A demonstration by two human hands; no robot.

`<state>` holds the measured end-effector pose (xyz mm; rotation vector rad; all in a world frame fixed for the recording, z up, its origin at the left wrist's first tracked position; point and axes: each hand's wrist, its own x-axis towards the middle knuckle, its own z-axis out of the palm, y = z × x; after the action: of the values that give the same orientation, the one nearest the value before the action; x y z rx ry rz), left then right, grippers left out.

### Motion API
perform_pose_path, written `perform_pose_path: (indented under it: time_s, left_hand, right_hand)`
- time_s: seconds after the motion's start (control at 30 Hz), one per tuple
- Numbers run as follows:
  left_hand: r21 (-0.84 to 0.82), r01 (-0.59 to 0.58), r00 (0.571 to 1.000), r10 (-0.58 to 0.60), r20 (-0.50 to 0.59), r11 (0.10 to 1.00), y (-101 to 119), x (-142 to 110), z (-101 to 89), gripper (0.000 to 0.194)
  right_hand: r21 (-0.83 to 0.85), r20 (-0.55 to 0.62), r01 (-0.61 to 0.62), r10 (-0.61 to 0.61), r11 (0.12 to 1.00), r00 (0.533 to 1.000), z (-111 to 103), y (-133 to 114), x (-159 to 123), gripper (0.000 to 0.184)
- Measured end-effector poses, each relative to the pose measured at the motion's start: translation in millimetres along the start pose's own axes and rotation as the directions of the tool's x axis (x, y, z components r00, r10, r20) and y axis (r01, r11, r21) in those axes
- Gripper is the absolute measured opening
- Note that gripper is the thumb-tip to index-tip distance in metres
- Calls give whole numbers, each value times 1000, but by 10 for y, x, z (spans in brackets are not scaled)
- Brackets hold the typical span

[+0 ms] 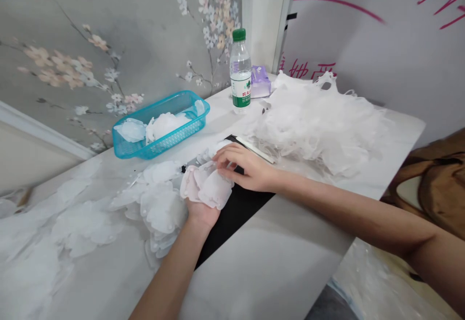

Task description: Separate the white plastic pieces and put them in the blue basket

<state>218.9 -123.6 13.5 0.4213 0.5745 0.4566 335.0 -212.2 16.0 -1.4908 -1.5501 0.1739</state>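
Note:
A loose stack of thin, whitish translucent petal-shaped pieces (214, 189) lies in my left hand (202, 215), whose palm faces up beneath them. Most of that hand's fingers are hidden by the pieces. Over the stack's right edge bends my right hand (252, 167), thumb and fingertips closed together at the edge of the pieces. Just left of my hands, a heap of similar translucent pieces (165, 208) rests on the table. Under both hands is a flat black mat (227, 218).
A blue plastic basket (125, 154) holding more white pieces stands by the wall. Behind my hands are a green-capped water bottle (240, 75) and a purple tissue pack (260, 82). A big white stringy pile (312, 126) covers the table's right. More pieces (32, 252) spread left.

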Motion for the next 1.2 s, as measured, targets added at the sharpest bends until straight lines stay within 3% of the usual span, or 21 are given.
perform_pose_path:
  time_s: [0.1,0.17,0.23,0.3,0.33,0.4,0.5,0.57,0.63,0.73,0.9,1.03,1.1,1.2]
  left_hand:
    - [24,11,1000,-12,27,1000,4,11,-22,48]
    - [49,53,998,-55,34,997,14,11,-34,52]
    - [66,98,993,-101,53,993,28,9,-39,57]
    - [67,114,989,-120,86,991,39,10,-41,59]
    - [66,114,988,-120,98,991,43,12,-42,59]
    - [65,111,987,-118,107,992,48,18,-45,58]
    - [74,101,988,-108,106,992,51,22,-52,58]
    - [72,95,989,-102,110,993,52,21,-56,58]
    - [72,89,988,-97,122,993,53,18,-57,58]
    - [85,81,986,-92,140,993,53,16,-55,59]
    - [93,99,985,-110,129,991,43,23,-52,59]
    - [11,102,984,-102,144,995,22,27,-50,55]
    - [-19,106,980,-101,174,994,14,23,-49,53]
    - [-14,151,963,-144,228,988,9,8,-48,54]
  right_hand:
    - [145,-230,-100,131,984,964,-21,-29,8,7]
    - [251,-417,-144,241,957,876,-45,-9,26,11]
    - [328,-565,-165,333,930,755,-92,26,52,14]
    - [356,-661,-170,376,919,649,-155,57,80,16]
    - [363,-683,-172,387,916,619,-185,70,92,16]
    - [381,-687,-176,405,908,603,-226,93,107,17]
    - [456,-591,-219,478,863,650,-221,142,108,17]
    - [491,-443,-340,566,802,695,-182,186,101,14]
    - [427,-301,-502,642,752,705,-136,225,90,12]
    - [227,-265,-600,641,767,720,-80,246,69,20]
    - [10,-298,-451,433,893,851,-29,173,31,17]
    - [-159,-172,-169,141,973,975,-8,110,10,20]
    - [-206,-74,-51,36,977,997,1,103,6,25]
    - [-215,6,-8,10,977,1000,4,105,7,27]
